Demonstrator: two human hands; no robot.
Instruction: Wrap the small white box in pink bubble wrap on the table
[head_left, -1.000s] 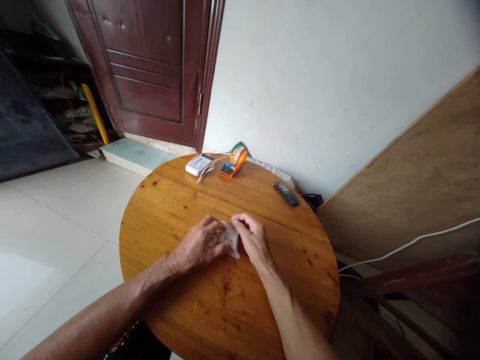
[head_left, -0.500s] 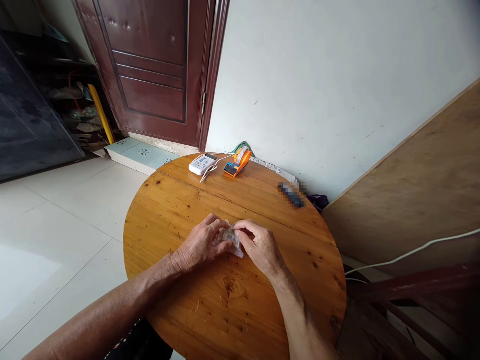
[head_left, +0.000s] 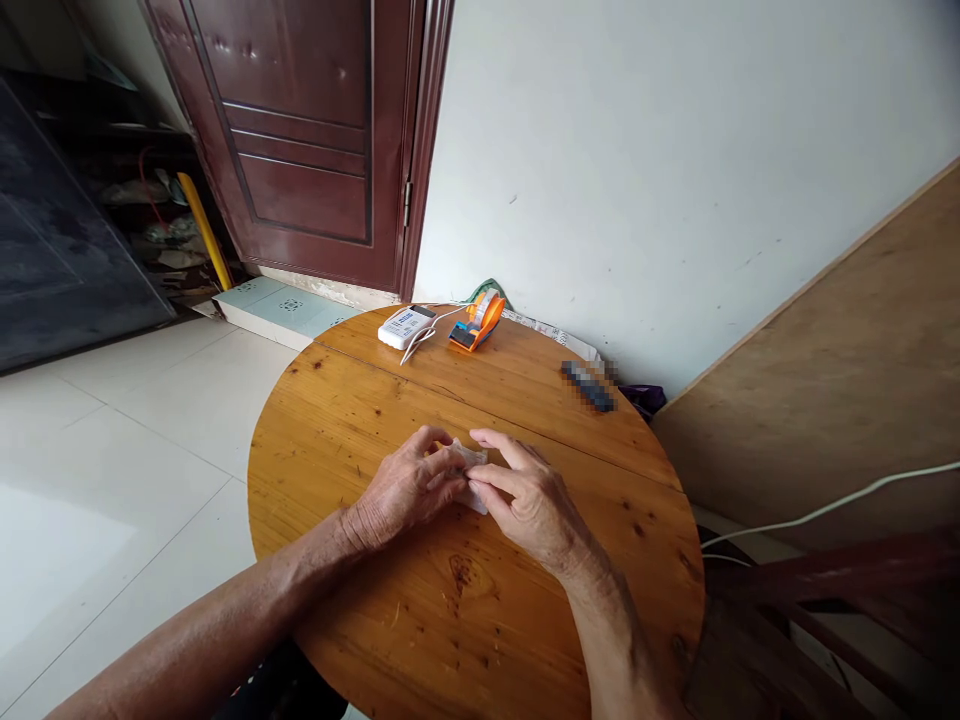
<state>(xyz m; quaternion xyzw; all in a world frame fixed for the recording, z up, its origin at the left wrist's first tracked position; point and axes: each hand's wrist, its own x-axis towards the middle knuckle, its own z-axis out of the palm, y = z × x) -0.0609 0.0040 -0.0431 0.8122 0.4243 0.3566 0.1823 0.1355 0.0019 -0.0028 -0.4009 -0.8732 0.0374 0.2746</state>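
A small, crinkled whitish plastic packet (head_left: 474, 499) lies between my hands near the middle of the round table. My left hand (head_left: 405, 486) grips it from the left, fingers curled over its top and thumb along the near side. From the right, my right hand (head_left: 531, 508) pinches at the packet with its thumb and a finger, while another finger stretches forward above it. The fingers cover much of the packet, so its contents cannot be made out.
Toward the back of the wooden table (head_left: 322, 430) sit a white box-like device (head_left: 405, 327) with a white cable and an orange tape dispenser (head_left: 480, 322). A blurred dark object (head_left: 589, 386) lies at the back right. A white wall (head_left: 600, 150) rises behind.
My right hand has shifted slightly and lifted one finger away from the pinch. The printed label that showed on the packet is now covered. My left hand stays in place.
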